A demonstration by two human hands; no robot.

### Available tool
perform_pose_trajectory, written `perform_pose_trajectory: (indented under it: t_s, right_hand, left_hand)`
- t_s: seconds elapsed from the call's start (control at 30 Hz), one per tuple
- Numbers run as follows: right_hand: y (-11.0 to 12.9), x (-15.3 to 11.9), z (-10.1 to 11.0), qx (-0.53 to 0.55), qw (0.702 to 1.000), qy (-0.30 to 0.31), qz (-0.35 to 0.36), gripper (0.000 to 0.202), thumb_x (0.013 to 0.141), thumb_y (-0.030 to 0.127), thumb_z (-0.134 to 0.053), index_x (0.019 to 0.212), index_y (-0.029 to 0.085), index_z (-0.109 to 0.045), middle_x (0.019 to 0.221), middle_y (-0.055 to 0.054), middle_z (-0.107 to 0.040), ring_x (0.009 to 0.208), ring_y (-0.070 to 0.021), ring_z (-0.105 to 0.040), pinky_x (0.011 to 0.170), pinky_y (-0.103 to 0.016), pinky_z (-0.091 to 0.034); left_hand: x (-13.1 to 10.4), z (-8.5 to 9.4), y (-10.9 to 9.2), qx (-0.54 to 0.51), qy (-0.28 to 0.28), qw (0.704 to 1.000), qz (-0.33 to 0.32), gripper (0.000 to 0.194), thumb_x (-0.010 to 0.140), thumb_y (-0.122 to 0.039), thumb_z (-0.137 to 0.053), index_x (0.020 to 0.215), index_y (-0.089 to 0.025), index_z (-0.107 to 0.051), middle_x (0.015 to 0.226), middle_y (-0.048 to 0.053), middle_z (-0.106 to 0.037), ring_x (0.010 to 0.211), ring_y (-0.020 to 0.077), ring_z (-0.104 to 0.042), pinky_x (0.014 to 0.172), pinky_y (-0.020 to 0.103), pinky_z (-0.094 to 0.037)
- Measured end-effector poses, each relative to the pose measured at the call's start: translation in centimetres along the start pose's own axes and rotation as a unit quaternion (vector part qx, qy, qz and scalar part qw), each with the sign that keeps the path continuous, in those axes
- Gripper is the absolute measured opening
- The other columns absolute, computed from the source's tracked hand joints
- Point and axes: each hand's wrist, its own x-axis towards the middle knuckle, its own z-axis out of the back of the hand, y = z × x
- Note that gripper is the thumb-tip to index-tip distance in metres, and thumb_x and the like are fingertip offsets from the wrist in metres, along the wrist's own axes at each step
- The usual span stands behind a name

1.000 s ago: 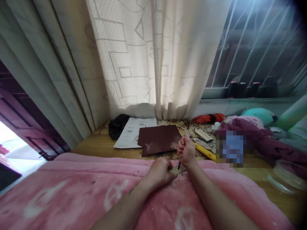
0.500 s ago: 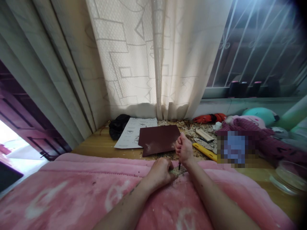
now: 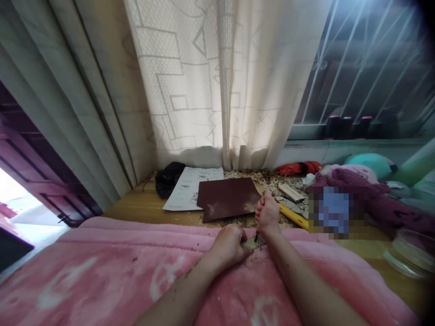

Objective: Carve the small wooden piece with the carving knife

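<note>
My left hand [image 3: 228, 244] is closed on the near edge of a small pale greenish piece [image 3: 250, 243] with a grid-like pattern, holding it down on the pink plush blanket [image 3: 163, 271]. In a fist, my right hand [image 3: 268, 215] grips a thin dark-tipped tool [image 3: 257, 235], whose handle is hidden by the fingers. The tool points down, and its tip meets the patterned piece or hangs just over it; I cannot tell which. Just beyond the hands lies a dark brown sheet [image 3: 229, 197], partly over a printed white paper [image 3: 181, 192].
Right of my right hand lie a yellow-handled tool [image 3: 295, 217] and a pale block [image 3: 291, 192]. Shavings [image 3: 265, 176] litter the wooden table [image 3: 136, 201]. A black cloth [image 3: 168, 179], a red bundle [image 3: 299, 168], plush toys [image 3: 370, 192] and a clear bowl [image 3: 411, 253] surround the area.
My right hand has shifted a little to the right and its wrist has turned slightly, the tool still in the fist. My left hand stays on the patterned piece.
</note>
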Motion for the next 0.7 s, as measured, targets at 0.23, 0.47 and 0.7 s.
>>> perform_pose_trajectory:
  t_s: [0.23, 0.47, 0.7]
  right_hand:
    - [0.68, -0.34, -0.61, 0.055, 0.99, 0.091, -0.096, 0.048, 0.071, 0.057, -0.052, 0.053, 0.02, -0.027, 0.035, 0.011, -0.02, 0.028, -0.0027, -0.012, 0.028, -0.014, -0.006]
    - [0.51, -0.18, -0.67, 0.069, 0.98, 0.141, -0.125, 0.045, 0.073, 0.054, -0.051, 0.054, 0.02, -0.028, 0.035, 0.011, -0.019, 0.029, -0.0029, -0.008, 0.028, -0.014, -0.004]
    - [0.29, 0.31, -0.16, 0.074, 0.976, 0.153, -0.135, 0.046, 0.075, 0.055, -0.049, 0.054, 0.02, -0.026, 0.036, 0.012, -0.017, 0.03, -0.0031, -0.008, 0.028, -0.013, -0.004]
  left_hand:
    - [-0.03, -0.06, 0.03, 0.007, 0.004, 1.0, -0.006, 0.011, 0.061, -0.024, -0.056, 0.06, -0.014, -0.059, 0.062, 0.001, -0.056, 0.058, 0.0114, -0.046, 0.051, 0.022, -0.025]
    - [0.01, 0.02, -0.01, 0.0, 0.005, 1.0, -0.009, 0.01, 0.062, -0.023, -0.055, 0.063, -0.015, -0.062, 0.068, 0.003, -0.06, 0.061, 0.0125, -0.049, 0.053, 0.022, -0.028]
    - [0.13, -0.18, 0.11, 0.019, 0.015, 1.0, -0.005, 0.01, 0.061, -0.021, -0.056, 0.059, -0.013, -0.062, 0.066, 0.003, -0.059, 0.059, 0.0122, -0.047, 0.053, 0.023, -0.027]
